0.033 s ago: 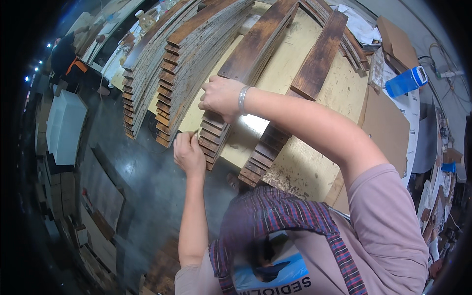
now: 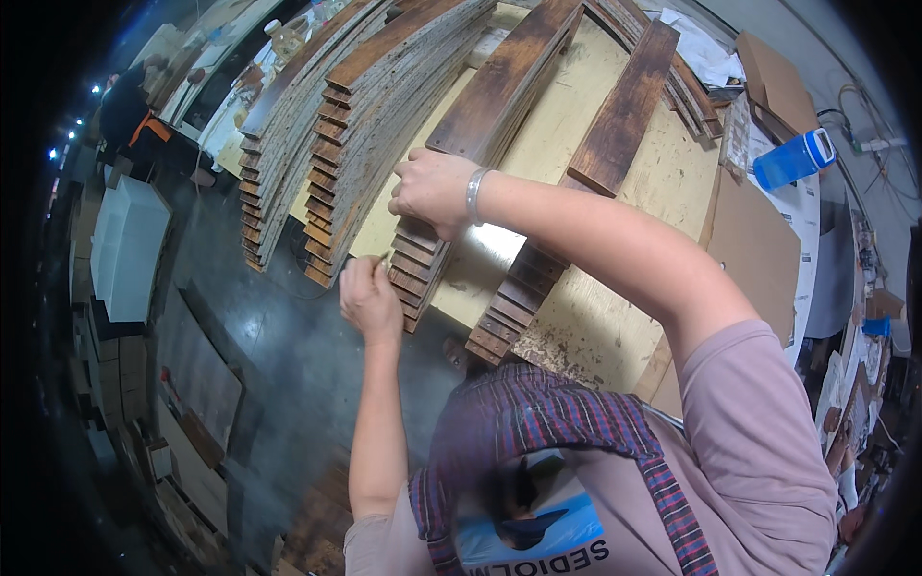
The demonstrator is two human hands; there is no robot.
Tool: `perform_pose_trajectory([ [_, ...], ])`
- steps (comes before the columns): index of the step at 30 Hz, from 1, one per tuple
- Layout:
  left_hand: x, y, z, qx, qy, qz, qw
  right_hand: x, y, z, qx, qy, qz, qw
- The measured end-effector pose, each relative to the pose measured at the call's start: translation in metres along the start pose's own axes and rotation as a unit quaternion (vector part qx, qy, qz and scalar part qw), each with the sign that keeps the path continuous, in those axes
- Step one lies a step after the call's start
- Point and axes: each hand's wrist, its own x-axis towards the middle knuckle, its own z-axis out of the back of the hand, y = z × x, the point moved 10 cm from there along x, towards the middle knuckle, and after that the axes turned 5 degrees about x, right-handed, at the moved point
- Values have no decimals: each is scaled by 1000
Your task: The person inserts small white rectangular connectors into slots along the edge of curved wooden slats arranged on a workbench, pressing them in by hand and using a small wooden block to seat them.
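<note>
My right hand (image 2: 430, 192), with a clear bangle at the wrist, is closed over the stepped end of a stack of brown wooden boards (image 2: 499, 82). Its fingertips are turned away, so what they grip is hidden. Lower down, beside the ends of the same stack, my left hand (image 2: 370, 300) is closed with thumb and finger pinched together. Something small and pale seems to show at its fingertips, too small to name. The top board's surface is dark and stained, with small holes near its end.
More curved board stacks (image 2: 384, 115) stand to the left, and another stack (image 2: 624, 110) lies to the right on the pale worktable (image 2: 595, 317). A blue bottle (image 2: 792, 161) and cardboard (image 2: 754, 259) are at the right. Far left, another person (image 2: 130, 110) stands by a bench.
</note>
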Motion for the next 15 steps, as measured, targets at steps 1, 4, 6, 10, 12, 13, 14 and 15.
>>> perform_pose_trajectory([
  [1, -4, -4, -3, 9, -5, -17, 1000, 0, 1, 2, -5, 8, 1, 1000],
  [4, -28, 6, 0, -54, 5, 28, 998, -5, 6, 3, -6, 7, 8, 1000],
  [6, -23, 2, 3, -66, -8, 22, 998, -5, -1, 2, -4, 8, -4, 1000],
  [10, -6, -9, 5, -27, -16, -15, 999, -3, 2, -1, 2, 9, -4, 1000],
  [12, -15, -19, 3, -24, -26, -30, 999, -4, 3, 4, 1, 8, -4, 1000],
  [13, -23, -22, 2, -31, -17, -26, 999, -4, 1, 4, -1, 9, -6, 1000],
  [14, -25, -24, 1, -42, -2, -27, 999, -5, 0, 4, -4, 10, -8, 1000],
  [15, -27, -24, 2, -50, 11, -24, 998, -4, 1, 3, -5, 11, -5, 1000],
])
